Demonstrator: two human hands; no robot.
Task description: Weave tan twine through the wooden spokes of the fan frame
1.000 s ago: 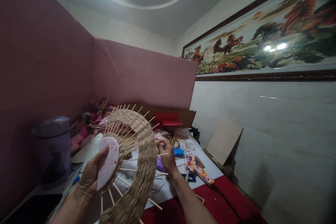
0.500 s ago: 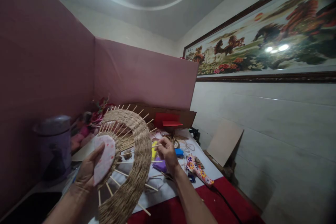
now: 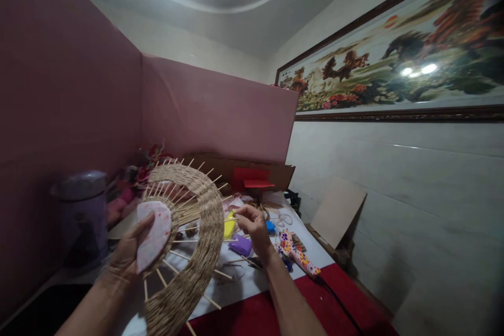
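My left hand (image 3: 125,254) grips a round, fan-like woven piece by its centre, thumb lying on the white cloth disc with red spots (image 3: 157,233). A broad curved band of twisted straw-coloured cord (image 3: 210,220) runs around that disc, with a gap between them. Thin wooden sticks (image 3: 185,242) radiate from the centre, pass through the band and poke out beyond its outer edge. At the right side of the band, the thumb and fingers of my right hand (image 3: 254,226) are pinched at the tip of one protruding stick (image 3: 229,219).
On the white tabletop lie yellow (image 3: 229,227) and purple (image 3: 241,245) packets and a flower-patterned glue gun (image 3: 298,254) with a black cable. A purple canister (image 3: 82,220) stands left. Red cloth (image 3: 338,299) covers the front edge; pink panels (image 3: 212,110) rise behind.
The woven piece has shifted slightly left with my left hand, uncovering more of the yellow and purple packets. My right hand stays at the stick tip, its fingers a little raised.
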